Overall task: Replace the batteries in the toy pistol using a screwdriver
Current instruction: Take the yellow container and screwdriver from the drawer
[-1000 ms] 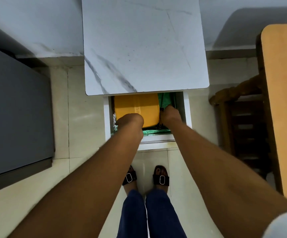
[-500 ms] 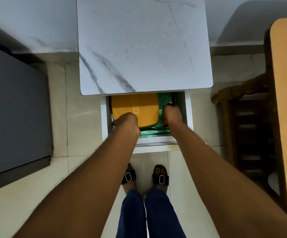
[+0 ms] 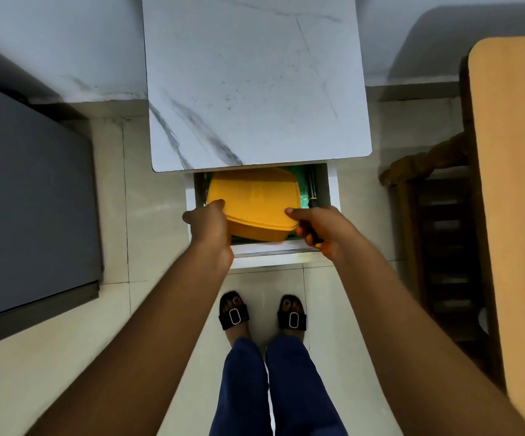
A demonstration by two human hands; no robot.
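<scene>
So, quick rundown of how things sat:

Drawer (image 3: 256,247): one, pulled out toward the person from under the marble-look surface (image 3: 255,83), which explains the reach down and forward with both arms.

Yellow box (image 3: 253,202): one lidded container, near edge tipped up out of the drawer. Looked like it was being lifted clear, probably because the toy or batteries were inside or under it. That's my guess, nothing showed what was in it.

Left hand (image 3: 211,228): grip closed on the box's left edge, thumb on top of the lid, fingers under.

Right hand (image 3: 321,231): grip did double duty. Thumb pressed on the box's right corner while the fingers curled round a screwdriver (image 3: 313,204). Makes sense if you want the tool out in the same trip.

Screwdriver: one, black-and-yellow handle, one end poking out past the knuckles toward the far side, a bit of yellow showing at the heel of the palm. Couldn't see the shaft clearly.

Toy pistol: not in view anywhere, so zero counted. Same for batteries.

Green stuff (image 3: 299,179): some green lining or bag in the drawer behind the box, couldn't tell which.

Count of hands on the box: two, one per side, likely to keep it level-ish.

Task progress: very early I'd say, just gathering gear.
</scene>
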